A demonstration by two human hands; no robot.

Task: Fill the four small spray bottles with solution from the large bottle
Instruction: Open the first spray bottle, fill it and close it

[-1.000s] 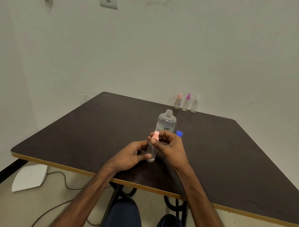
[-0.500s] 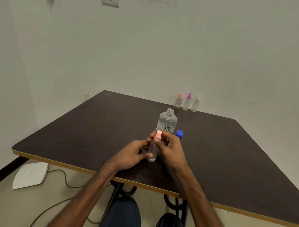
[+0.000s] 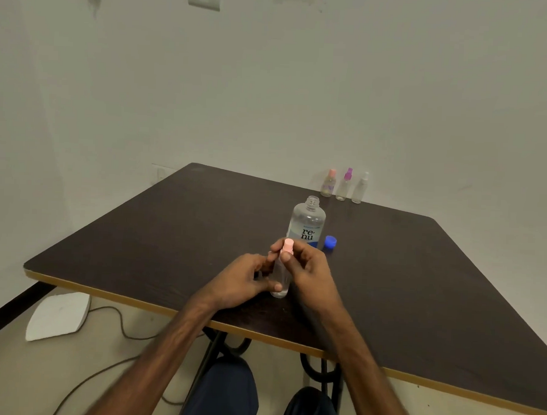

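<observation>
A small clear spray bottle (image 3: 280, 279) with a pink top (image 3: 287, 245) stands on the dark table (image 3: 170, 234) near its front edge. My left hand (image 3: 241, 279) grips the bottle's body from the left. My right hand (image 3: 307, 268) pinches the pink top between thumb and fingers. Just behind stands the large clear bottle (image 3: 307, 223), uncapped, with a "renu" label. Its blue cap (image 3: 330, 242) lies on the table to its right. Three more small spray bottles stand at the far edge: pink-topped (image 3: 328, 183), purple-topped (image 3: 344, 184) and clear-topped (image 3: 361, 187).
The table abuts a white wall at the back. On the floor to the left lie a white flat object (image 3: 57, 318) and a cable (image 3: 115, 357). My knees (image 3: 226, 390) and the table's black metal legs (image 3: 324, 369) sit under the front edge.
Both hands stay on the small bottle; my right fingers have shifted slightly around the pink top. The view has drifted a little.
</observation>
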